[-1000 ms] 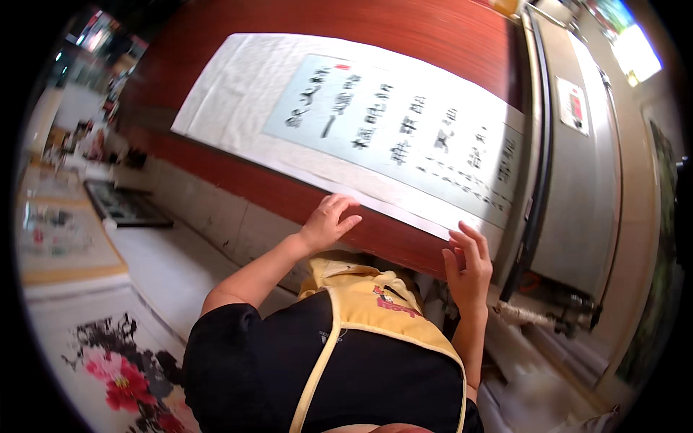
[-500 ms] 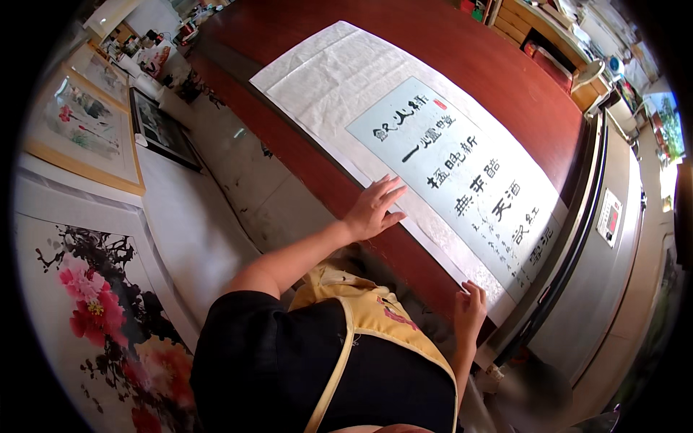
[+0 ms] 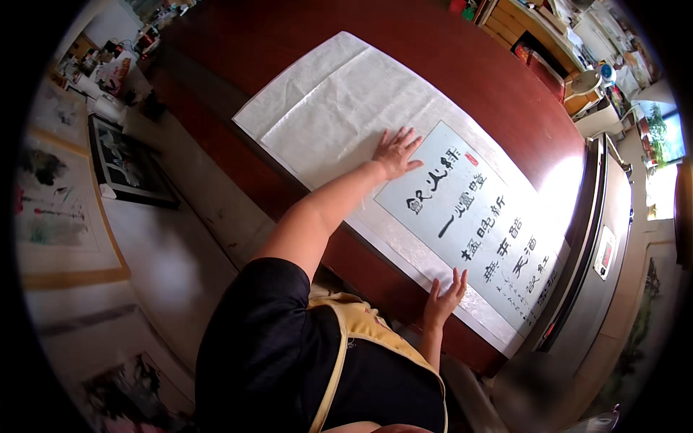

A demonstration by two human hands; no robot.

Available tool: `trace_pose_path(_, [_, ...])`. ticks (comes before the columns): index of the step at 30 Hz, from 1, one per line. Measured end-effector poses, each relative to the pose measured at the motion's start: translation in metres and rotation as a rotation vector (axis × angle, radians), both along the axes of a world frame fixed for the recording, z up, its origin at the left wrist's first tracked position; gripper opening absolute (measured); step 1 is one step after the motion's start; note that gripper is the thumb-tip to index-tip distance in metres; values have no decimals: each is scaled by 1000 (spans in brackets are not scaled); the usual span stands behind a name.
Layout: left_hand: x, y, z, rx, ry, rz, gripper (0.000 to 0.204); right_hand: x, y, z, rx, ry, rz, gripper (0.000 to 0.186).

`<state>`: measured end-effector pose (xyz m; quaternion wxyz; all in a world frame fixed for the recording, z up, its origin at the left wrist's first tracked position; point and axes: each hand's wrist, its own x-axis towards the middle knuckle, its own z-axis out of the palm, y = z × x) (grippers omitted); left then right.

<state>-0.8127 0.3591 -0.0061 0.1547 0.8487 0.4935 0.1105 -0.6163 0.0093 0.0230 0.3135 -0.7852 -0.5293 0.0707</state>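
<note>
A long mounted calligraphy sheet (image 3: 462,238) lies on a dark red table. Its pale blue panel bears black brush writing and a small red seal, set within a patterned off-white border. The white paper (image 3: 317,101) at its far left end shows creases. My left hand (image 3: 397,154) rests with fingers spread near the left edge of the blue panel, empty. Along the near edge of the sheet is my right hand (image 3: 445,297), fingers apart and holding nothing; whether it presses on the border I cannot tell.
A long grey machine (image 3: 588,238) with a small control panel stands at the table's right end, touching or overlapping the sheet's end. Framed paintings (image 3: 130,162) lean at the left. A wooden cabinet (image 3: 509,25) and a fan (image 3: 583,83) are at the back right.
My left hand has moved from the near edge up and across onto the sheet. My right hand has shifted left along the near edge. The view has turned somewhat.
</note>
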Motion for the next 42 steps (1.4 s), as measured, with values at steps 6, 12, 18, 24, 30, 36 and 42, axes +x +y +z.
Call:
trace_pose_path(6, [-176,56,-30,219,75,251,62,-17,6,-30,-226,-234,-119,59])
trace_pose_path(12, [-409,113,-44,190,313,1304,76,-32,21,-29,-271,-252,-142,57])
trace_pose_path(18, [-182,159,-29,462,-230,249,77,-30,24,-22,-315,-290,-163,56])
trace_pose_path(24, [9,115,-31,256,-167,-448,78,-24,26,-18,-313,-292,-150,58])
trace_pose_path(30, [-120,195,-32,349,88,-146,68,-27,19,-21,-334,-281,-174,58])
trace_pose_path(36, [-355,236,-4,-114,587,1003,77,-33,21,-22,-284,-254,-153,56])
trace_pose_path(42, [-326,180,-11,344,394,717,72,-19,26,-16,-252,-182,-175,56])
